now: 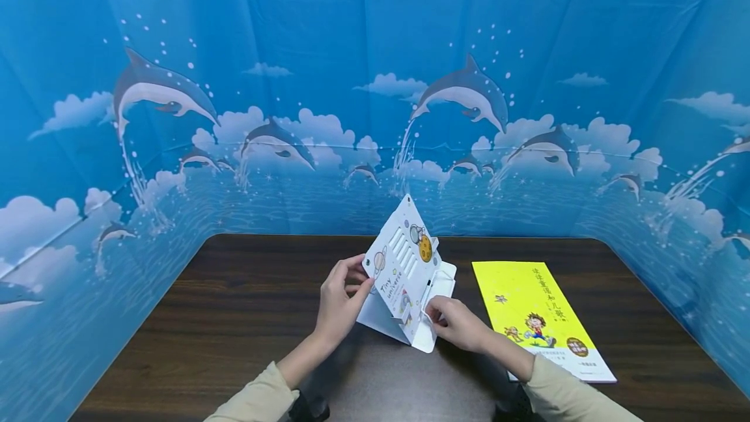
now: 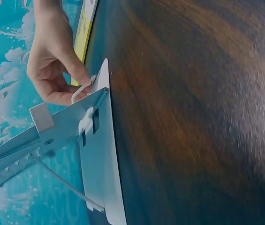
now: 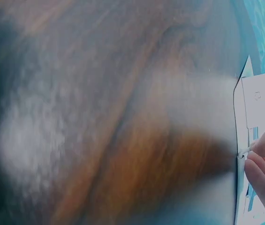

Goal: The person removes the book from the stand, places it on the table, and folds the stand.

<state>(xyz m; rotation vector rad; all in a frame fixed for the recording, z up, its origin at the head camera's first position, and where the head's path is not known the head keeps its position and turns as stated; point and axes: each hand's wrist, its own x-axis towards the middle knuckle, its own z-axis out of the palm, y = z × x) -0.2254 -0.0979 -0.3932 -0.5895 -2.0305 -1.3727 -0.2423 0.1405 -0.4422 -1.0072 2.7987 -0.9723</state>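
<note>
A white folding book stand (image 1: 391, 286), printed with planets and "Tiny universe", stands on the table with its slotted panel tilted up from its base (image 2: 97, 173). My left hand (image 1: 340, 298) holds the panel's left edge between thumb and fingers. Low on the stand's right side, my right hand (image 1: 459, 324) pinches a thin white wire arm (image 2: 78, 90) between thumb and forefinger. From the left wrist view, a wire prop (image 2: 62, 177) runs between the panel's back and the base. Only the right hand's fingertips (image 3: 263, 143) and part of the stand show in the right wrist view.
A yellow and white book (image 1: 521, 298) with a cartoon child on its cover lies flat to the right, close to my right forearm. The dark wooden table (image 1: 234, 318) ends at a blue dolphin-print curtain (image 1: 328, 51) behind and at both sides.
</note>
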